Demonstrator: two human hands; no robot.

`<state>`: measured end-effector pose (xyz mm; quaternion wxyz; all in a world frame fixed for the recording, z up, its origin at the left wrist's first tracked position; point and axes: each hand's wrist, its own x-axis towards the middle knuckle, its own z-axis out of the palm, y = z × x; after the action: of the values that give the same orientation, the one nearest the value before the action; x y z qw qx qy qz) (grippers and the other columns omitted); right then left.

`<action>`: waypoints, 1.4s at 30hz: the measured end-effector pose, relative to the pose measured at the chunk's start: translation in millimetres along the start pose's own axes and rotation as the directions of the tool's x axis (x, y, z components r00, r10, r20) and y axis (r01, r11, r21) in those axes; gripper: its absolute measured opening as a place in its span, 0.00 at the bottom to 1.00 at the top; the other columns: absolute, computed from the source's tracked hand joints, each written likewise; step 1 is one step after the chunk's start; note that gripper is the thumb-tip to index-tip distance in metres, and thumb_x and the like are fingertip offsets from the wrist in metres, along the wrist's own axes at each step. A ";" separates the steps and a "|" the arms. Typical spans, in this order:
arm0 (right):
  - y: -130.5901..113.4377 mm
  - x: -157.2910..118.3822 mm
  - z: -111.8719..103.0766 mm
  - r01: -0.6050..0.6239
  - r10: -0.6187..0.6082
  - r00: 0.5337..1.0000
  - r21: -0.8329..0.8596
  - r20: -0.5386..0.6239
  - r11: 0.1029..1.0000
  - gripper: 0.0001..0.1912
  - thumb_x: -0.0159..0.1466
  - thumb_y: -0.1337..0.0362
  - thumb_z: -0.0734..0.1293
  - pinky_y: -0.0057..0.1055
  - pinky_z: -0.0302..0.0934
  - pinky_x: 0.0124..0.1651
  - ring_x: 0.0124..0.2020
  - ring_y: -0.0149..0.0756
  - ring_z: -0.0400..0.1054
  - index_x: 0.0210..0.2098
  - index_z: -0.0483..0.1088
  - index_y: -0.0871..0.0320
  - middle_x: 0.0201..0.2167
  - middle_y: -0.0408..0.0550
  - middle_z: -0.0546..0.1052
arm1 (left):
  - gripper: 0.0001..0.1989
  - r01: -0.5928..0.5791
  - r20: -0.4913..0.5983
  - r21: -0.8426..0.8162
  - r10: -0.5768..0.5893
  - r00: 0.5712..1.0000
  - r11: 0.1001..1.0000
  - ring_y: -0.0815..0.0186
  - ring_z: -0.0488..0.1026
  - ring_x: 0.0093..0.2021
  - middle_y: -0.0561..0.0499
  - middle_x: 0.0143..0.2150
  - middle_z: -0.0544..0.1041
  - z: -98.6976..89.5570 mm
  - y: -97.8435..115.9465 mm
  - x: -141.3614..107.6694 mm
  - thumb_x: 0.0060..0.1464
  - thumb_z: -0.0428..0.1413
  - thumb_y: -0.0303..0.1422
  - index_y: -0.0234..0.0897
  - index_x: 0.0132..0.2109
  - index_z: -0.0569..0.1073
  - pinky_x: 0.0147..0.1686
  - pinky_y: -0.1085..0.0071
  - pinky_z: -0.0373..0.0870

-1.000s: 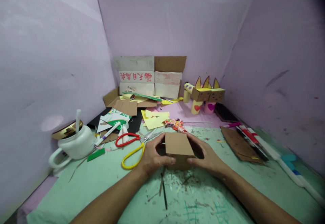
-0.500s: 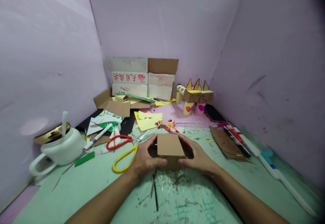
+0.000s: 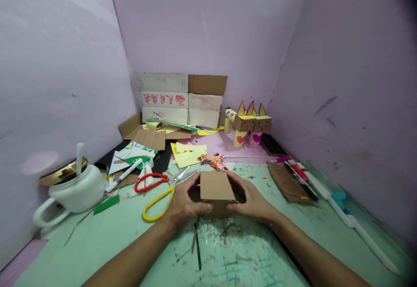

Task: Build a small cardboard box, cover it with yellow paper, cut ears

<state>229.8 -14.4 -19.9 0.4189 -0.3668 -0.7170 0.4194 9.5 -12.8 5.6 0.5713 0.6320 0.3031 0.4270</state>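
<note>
Between my two hands is a small brown cardboard box (image 3: 216,186), its flat top facing up. My left hand (image 3: 185,201) grips its left side, thumb on the front face and fingers behind. From the right, my right hand (image 3: 250,200) holds it the same way. The fingers' far ends are partly hidden behind the box. Scissors (image 3: 171,187) with one red and one yellow handle lie open just left of my left hand. Below the box, thin dark and brown strips (image 3: 197,245) and small scraps lie on the green tabletop (image 3: 137,252).
At left stands a white mug (image 3: 76,196) with a gold lid and a stick. Behind are paper and cardboard scraps (image 3: 151,139) and a printed carton (image 3: 182,100). Cat-eared cardboard figures (image 3: 252,126) stand back right, near a phone (image 3: 273,145). Markers (image 3: 301,172) lie on brown cardboard (image 3: 288,185).
The whole view has shifted slightly, so things appear a little further left. Both hands keep the same hold on the cardboard box.
</note>
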 end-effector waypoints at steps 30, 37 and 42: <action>2.4 0.9 -0.6 0.003 -0.004 1.000 0.048 0.023 0.999 0.46 0.46 0.57 0.75 0.50 0.54 0.59 0.57 0.54 0.62 0.60 0.56 0.58 0.57 0.58 0.67 | 0.34 0.002 -0.014 0.010 -0.002 1.000 1.000 0.57 0.71 0.46 0.51 0.45 0.76 0.4 -1.6 1.2 0.33 0.67 0.32 0.37 0.52 0.70 0.44 0.69 0.68; 1.7 2.0 0.0 0.023 -0.025 0.999 0.051 0.028 0.998 0.44 0.47 0.59 0.75 0.49 0.54 0.59 0.56 0.52 0.62 0.60 0.56 0.57 0.57 0.57 0.68 | 0.34 -0.024 -0.006 0.003 0.024 1.000 1.000 0.58 0.71 0.47 0.52 0.46 0.76 -1.6 -8.1 1.0 0.34 0.67 0.32 0.39 0.53 0.69 0.45 0.69 0.67; 0.5 0.7 0.1 0.016 -0.017 0.999 0.038 0.027 0.999 0.45 0.46 0.58 0.75 0.50 0.54 0.59 0.57 0.53 0.62 0.60 0.56 0.57 0.57 0.57 0.68 | 0.35 -0.033 -0.006 0.013 0.033 0.999 0.999 0.58 0.71 0.48 0.52 0.47 0.76 -2.0 -10.8 0.8 0.34 0.68 0.32 0.39 0.53 0.69 0.45 0.70 0.67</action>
<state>229.6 -13.7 -20.1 0.4194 -0.3471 -0.7175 0.4345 9.2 -9.5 -4.8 0.5593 0.6390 0.2972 0.4364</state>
